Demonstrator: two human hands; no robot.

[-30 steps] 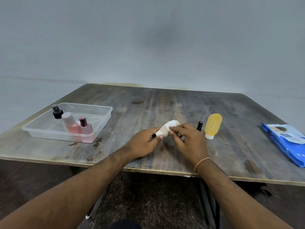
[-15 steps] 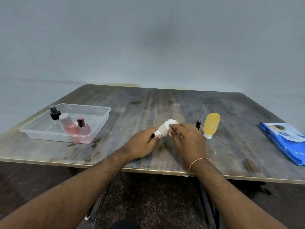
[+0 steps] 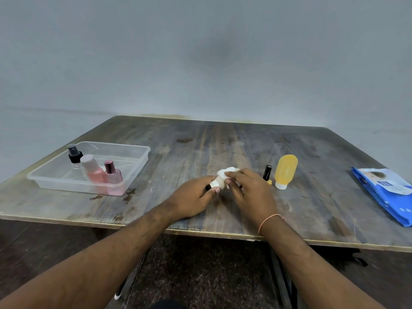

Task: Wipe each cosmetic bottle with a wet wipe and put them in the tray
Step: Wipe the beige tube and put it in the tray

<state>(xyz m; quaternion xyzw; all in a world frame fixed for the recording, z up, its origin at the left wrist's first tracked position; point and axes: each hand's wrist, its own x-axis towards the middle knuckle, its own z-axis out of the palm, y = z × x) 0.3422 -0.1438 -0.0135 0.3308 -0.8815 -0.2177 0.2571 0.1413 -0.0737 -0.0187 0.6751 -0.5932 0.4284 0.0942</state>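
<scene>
My left hand point(image 3: 193, 197) grips a small beige bottle point(image 3: 217, 183) with a black cap, held over the table's middle. My right hand point(image 3: 249, 190) pinches a white wet wipe point(image 3: 227, 171) pressed around the bottle's far end. A clear plastic tray point(image 3: 138, 162) sits at the left and holds a black-topped spray bottle point(image 3: 74, 155), a pink bottle with a pale cap point(image 3: 92, 169) and a pink perfume bottle point(image 3: 112, 176). To the right of my hands stand a yellow tube point(image 3: 285, 170) on its white cap and a small black-capped bottle point(image 3: 267, 172).
A blue pack of wet wipes point(image 3: 385, 192) lies near the table's right edge. The worn wooden table point(image 3: 223, 141) ends just below my wrists, with dark floor beneath. A grey wall stands behind.
The wipe has slid a little along the bottle as my right hand turned; my hands and the bottle stay at the same spot. The view shifted slightly.
</scene>
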